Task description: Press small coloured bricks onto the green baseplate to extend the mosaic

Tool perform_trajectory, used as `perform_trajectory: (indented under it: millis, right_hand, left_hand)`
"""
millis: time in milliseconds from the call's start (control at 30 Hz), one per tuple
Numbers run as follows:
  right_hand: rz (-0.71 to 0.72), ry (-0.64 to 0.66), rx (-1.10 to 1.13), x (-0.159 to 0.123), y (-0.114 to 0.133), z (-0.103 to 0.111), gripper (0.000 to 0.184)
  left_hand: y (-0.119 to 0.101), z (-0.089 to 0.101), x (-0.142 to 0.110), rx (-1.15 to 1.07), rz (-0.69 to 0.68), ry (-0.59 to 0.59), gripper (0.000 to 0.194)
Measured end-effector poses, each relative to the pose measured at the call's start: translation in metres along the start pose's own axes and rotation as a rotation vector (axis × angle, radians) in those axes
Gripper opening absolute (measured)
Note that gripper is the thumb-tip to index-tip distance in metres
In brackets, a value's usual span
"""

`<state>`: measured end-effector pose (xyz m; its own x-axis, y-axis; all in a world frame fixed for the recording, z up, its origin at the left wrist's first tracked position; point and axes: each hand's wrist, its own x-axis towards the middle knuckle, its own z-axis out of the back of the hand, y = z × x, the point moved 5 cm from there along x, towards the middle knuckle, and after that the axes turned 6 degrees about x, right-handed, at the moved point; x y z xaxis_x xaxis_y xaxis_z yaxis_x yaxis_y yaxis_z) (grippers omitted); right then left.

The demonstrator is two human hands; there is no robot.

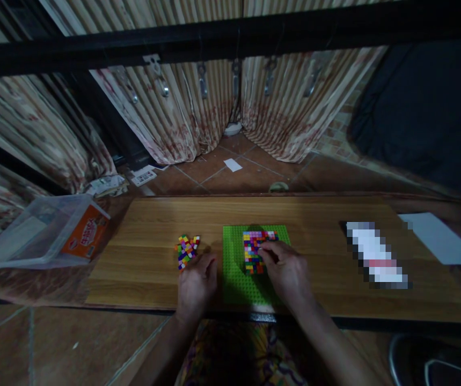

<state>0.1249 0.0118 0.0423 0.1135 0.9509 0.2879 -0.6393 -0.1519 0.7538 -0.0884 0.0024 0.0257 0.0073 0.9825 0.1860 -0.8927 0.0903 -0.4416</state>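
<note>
A green baseplate (pixel 234 268) lies on the wooden board near its front edge. A patch of small coloured bricks (pixel 253 247) is fixed on it. My right hand (pixel 286 271) rests on the plate with its fingertips pinched at the patch's right side; what they pinch is too small to name. A loose pile of coloured bricks (pixel 187 250) lies left of the plate. Beside that pile my left hand (pixel 196 284) rests on the board with its fingers curled under; I cannot see whether it holds a brick.
The wooden board (pixel 141 257) sits low over a tiled floor. A clear plastic box with an orange label (pixel 53 233) lies at its left end. A blurred-out object (pixel 375 254) and a white sheet (pixel 439 236) lie on the right. Curtains hang behind.
</note>
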Motion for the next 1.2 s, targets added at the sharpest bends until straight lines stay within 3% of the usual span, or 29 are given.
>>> perform_trajectory:
  millis: [100, 233, 700, 867, 933, 1067, 1200]
  right_hand:
    - [0.019, 0.0, -0.045, 0.0, 0.001, -0.003, 0.018]
    - [0.026, -0.007, -0.054, 0.001, 0.001, -0.003, 0.017]
    - [0.0, -0.099, 0.012, -0.009, -0.003, 0.012, 0.02]
    - [0.005, -0.193, 0.013, -0.006, -0.008, 0.017, 0.021]
    - [-0.043, -0.226, 0.013, -0.004, -0.014, 0.015, 0.029]
    - [-0.154, -0.204, 0.111, -0.002, -0.028, 0.003, 0.048]
    - [-0.211, -0.162, 0.171, -0.001, -0.034, -0.005, 0.055]
  left_hand:
    - [0.006, 0.0, 0.001, 0.179, 0.015, 0.0, 0.022]
    - [0.013, -0.002, 0.001, 0.261, 0.02, 0.006, 0.022]
    - [0.011, 0.003, 0.003, 0.22, 0.067, 0.02, 0.025]
    - [-0.027, 0.006, 0.007, -0.125, -0.039, 0.003, 0.027]
    - [-0.043, 0.003, 0.013, -0.313, -0.006, -0.049, 0.032]
    - [-0.061, -0.027, 0.027, -0.672, 0.14, -0.003, 0.045]
    - [-0.065, -0.059, 0.034, -0.873, 0.233, 0.051, 0.048]
